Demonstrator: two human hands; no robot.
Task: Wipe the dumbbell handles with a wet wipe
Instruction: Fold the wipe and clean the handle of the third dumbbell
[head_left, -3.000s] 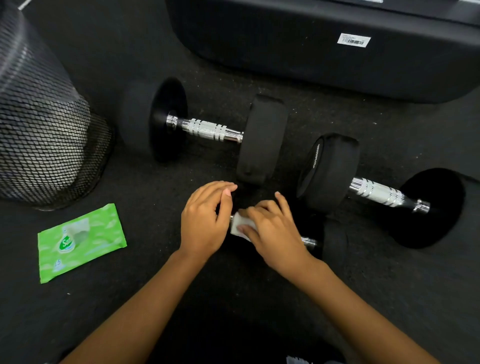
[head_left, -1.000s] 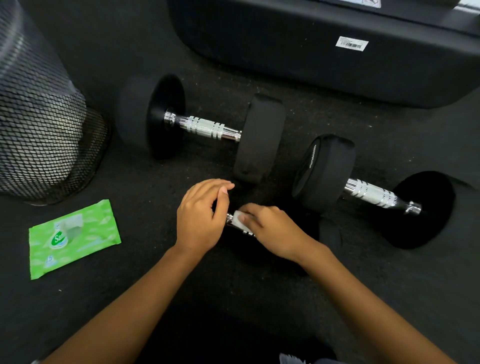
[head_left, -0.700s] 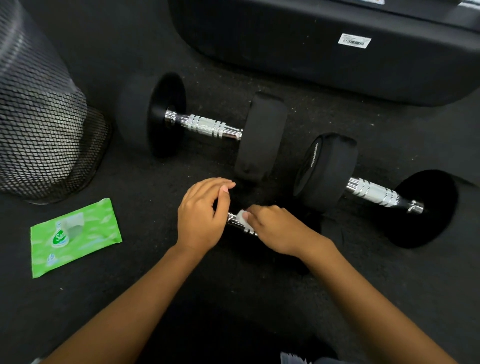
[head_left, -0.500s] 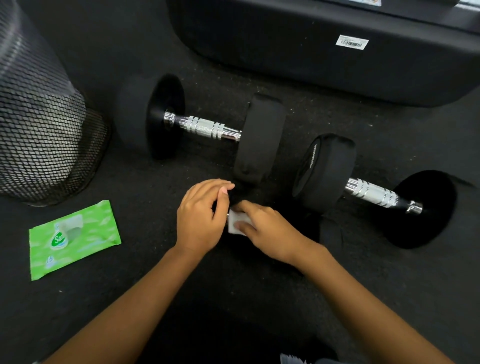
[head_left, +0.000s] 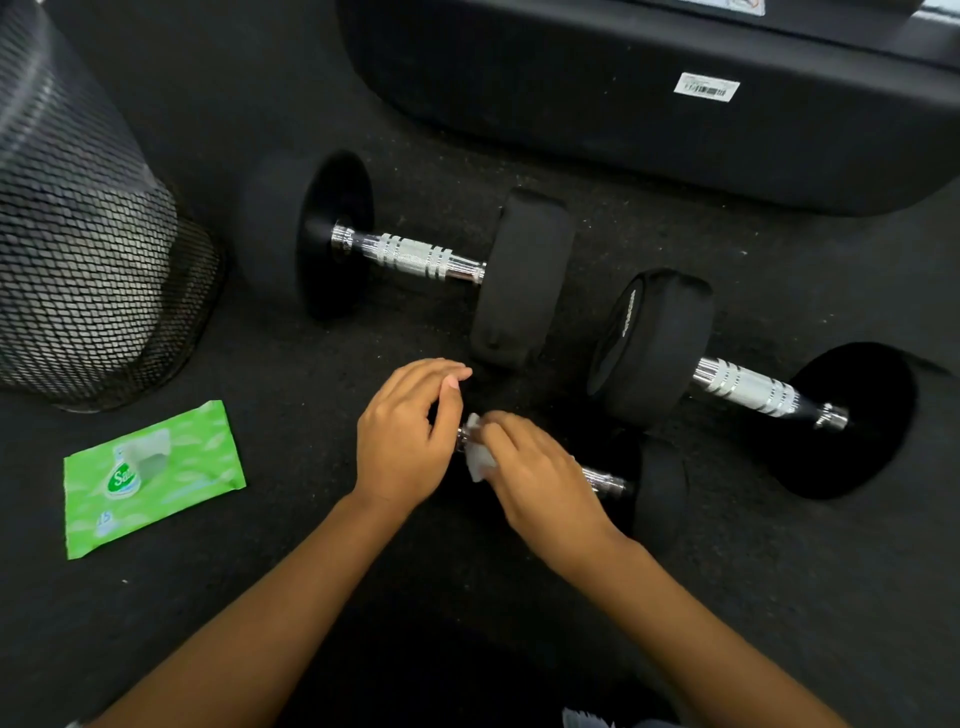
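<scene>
Wet wipe (head_left: 477, 458) in right grip (head_left: 540, 480), on handle (head_left: 602, 480)

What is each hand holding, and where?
Right hand pinches the wet wipe against the near dumbbell's handle, at its left end. Left hand covers that dumbbell's left head; grip cannot be told.

I'm seeing a dark speckled rubber floor (head_left: 291, 597) carrying everything. Mesh bin (head_left: 78, 260) stands far left, with the green wipe pack (head_left: 150, 478) flat near its base, apart from it. Long dumbbell (head_left: 415, 257) sits mid-frame, and a second dumbbell (head_left: 748, 387) is right of it with a narrow gap between heads. Small dumbbell (head_left: 660, 488) is nearest me, mostly hidden. Black padded block (head_left: 623, 104) runs along the far side.
</scene>
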